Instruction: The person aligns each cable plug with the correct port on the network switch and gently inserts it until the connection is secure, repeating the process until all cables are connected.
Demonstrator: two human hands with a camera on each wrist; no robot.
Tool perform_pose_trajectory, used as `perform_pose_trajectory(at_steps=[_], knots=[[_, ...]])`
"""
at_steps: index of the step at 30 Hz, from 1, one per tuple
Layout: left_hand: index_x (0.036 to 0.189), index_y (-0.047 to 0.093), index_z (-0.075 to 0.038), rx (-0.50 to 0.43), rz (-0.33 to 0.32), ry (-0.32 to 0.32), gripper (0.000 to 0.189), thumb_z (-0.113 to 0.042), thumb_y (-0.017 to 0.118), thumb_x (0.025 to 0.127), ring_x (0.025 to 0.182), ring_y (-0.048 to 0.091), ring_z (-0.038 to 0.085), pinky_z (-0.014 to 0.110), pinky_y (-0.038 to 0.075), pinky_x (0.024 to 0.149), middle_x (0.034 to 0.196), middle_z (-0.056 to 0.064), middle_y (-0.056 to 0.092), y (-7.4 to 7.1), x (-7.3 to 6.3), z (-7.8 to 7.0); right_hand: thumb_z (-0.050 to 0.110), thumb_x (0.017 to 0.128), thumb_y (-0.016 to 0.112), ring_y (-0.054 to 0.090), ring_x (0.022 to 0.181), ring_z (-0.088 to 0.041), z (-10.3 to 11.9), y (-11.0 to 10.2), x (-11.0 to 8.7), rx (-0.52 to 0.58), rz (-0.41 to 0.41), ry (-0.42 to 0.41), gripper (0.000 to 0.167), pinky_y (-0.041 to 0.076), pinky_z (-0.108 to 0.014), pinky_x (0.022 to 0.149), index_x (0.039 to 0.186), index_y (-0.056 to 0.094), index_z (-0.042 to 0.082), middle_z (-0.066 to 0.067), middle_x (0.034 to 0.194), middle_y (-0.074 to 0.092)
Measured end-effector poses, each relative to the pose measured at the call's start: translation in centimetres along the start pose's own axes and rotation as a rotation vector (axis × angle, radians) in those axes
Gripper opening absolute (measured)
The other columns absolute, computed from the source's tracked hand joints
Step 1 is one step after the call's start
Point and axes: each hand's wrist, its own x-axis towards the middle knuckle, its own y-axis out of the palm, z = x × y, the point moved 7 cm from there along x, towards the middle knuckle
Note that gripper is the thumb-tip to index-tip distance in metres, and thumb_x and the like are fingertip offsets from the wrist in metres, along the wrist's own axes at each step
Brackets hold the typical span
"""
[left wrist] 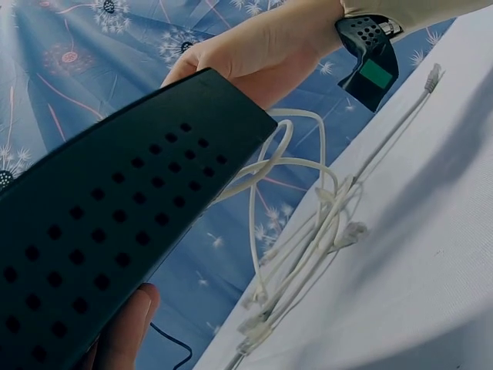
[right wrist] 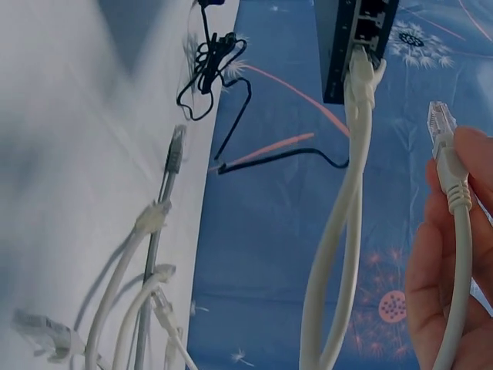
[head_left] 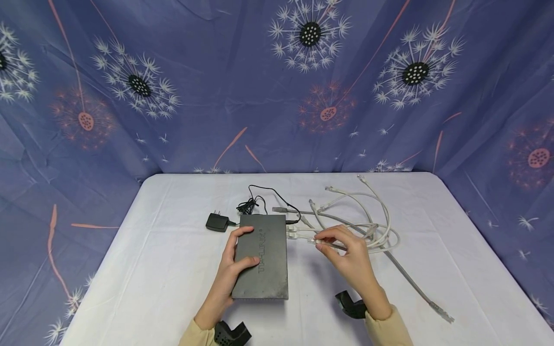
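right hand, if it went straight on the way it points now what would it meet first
Probably the dark TP-LINK box, near its two plugged-in cables, though depth is unclear.

The box [head_left: 273, 257] looks matt metal, the connector [right wrist: 441, 121] clear glossy plastic

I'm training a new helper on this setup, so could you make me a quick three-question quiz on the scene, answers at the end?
1. True or false: the clear cable plug pinched by the right hand is apart from the dark gray box.
2. Which of these does the left hand grip?
a) a gray cable
b) the dark gray box
c) a coil of black cord
3. In the head view, does the black power adapter lie to the left or to the right of the dark gray box?

Key: 1. True. 2. b. 3. Left.
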Motion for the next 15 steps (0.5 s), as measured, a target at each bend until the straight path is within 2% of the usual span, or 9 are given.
perform_pose_trajectory(at_steps=[5,15], knots=[[0.137,0.044,-0.018,0.001,0.004,0.002,0.065,0.001,0.062,0.078,0.105,0.045,0.031,0.041,0.042,0.081,0.127,0.017,0.041,0.0,0.0,0.0,-0.019,0.067,0.075,0.058,0.072,-0.019,0.2,0.6,0.0,-0.006,0.008,-0.012,0.025,0.049,-0.021,0.069,0.083,0.068,-0.001,-0.010,0.079,0.065],[0.137,0.044,-0.019,-0.001,0.008,0.004,0.065,0.001,0.063,0.078,0.104,0.045,0.031,0.041,0.042,0.080,0.127,0.017,0.041,0.1,-0.1,-0.1,-0.021,0.066,0.073,0.062,0.074,-0.022,0.4,1.8,0.2,0.051,0.019,-0.062,0.026,0.050,-0.022,0.072,0.083,0.068,-0.002,-0.011,0.082,0.065]])
